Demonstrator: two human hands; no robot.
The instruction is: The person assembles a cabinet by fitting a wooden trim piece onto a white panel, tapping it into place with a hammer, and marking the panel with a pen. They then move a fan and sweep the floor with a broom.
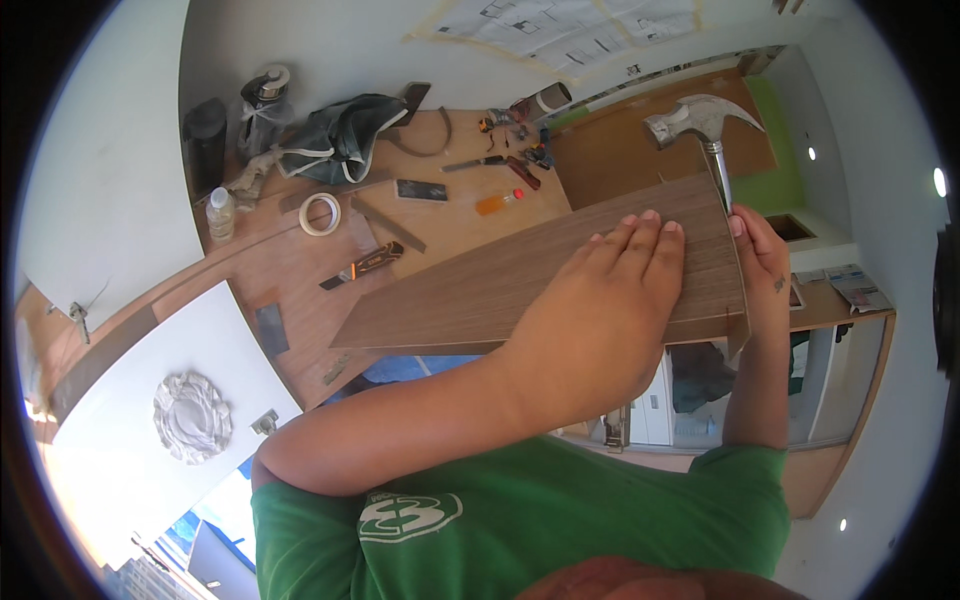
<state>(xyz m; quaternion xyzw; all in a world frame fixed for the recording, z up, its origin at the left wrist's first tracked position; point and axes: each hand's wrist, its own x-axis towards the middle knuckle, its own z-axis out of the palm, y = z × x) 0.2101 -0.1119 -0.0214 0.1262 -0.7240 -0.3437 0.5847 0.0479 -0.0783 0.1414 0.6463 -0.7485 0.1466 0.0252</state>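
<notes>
Here, the left hand (610, 290) lies flat and spread on a long brown wood-grain panel (470, 295), palm down, fingers together and pointing toward the panel's far right end. It grips nothing; it only presses the face of the board.

The right hand (762, 262) sits just past the panel's right end, fingers curled closed around the shaft of a steel claw hammer (700, 120). Only the fingertips and the wrist show, the rest being hidden behind the panel edge. The hammer head stands above the panel's upper right corner, striking face turned left, claw turned right, shaft running down into the grip.

The panel's long axis runs from lower left to upper right across the view, held up in front of the person's green shirt (560, 520). Its right end is the end both hands meet at: left hand on the face, right hand and hammer at the edge. The hammer head is near that corner but apart from it. The right hand is the nearer of the two to the end edge.

Beyond, a wooden workbench (290, 260) carries a roll of pale tape (320, 213), an orange-and-black utility knife (365, 266), a small clear bottle (220, 212), a crumpled dark green cloth (340, 135) and scattered small hand tools, too small to tell apart.
</notes>
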